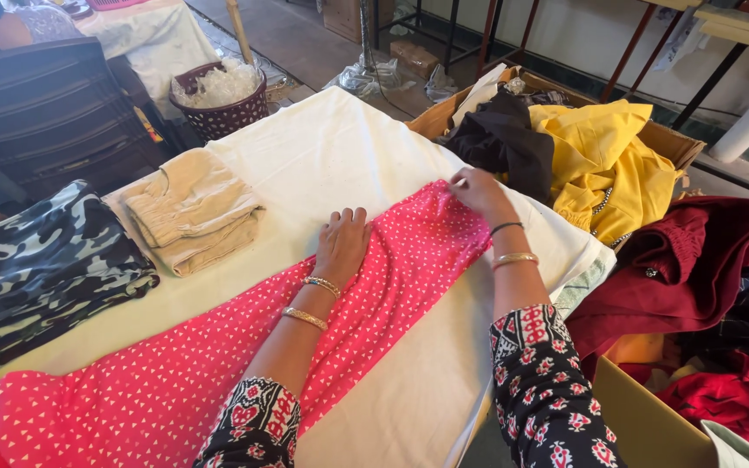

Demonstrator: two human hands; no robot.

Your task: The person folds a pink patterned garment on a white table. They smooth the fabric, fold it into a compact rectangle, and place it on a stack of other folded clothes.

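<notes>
Left hand (342,243) lies flat, fingers spread, on the pink cloth (218,364). Right hand (476,192) pinches the cloth's far edge; a yellow garment (604,160) lies just beyond it.

I see a few packages and no signs or screens. An open brown cardboard box (682,143) stands at the far right corner of the table, full of clothes. A second brown box (643,420) stands at the table's right edge, near me, also with clothes inside. On the floor beyond the far edge of the table, I see a small closed cardboard box (414,57) and a larger one (344,16) behind it.
</notes>
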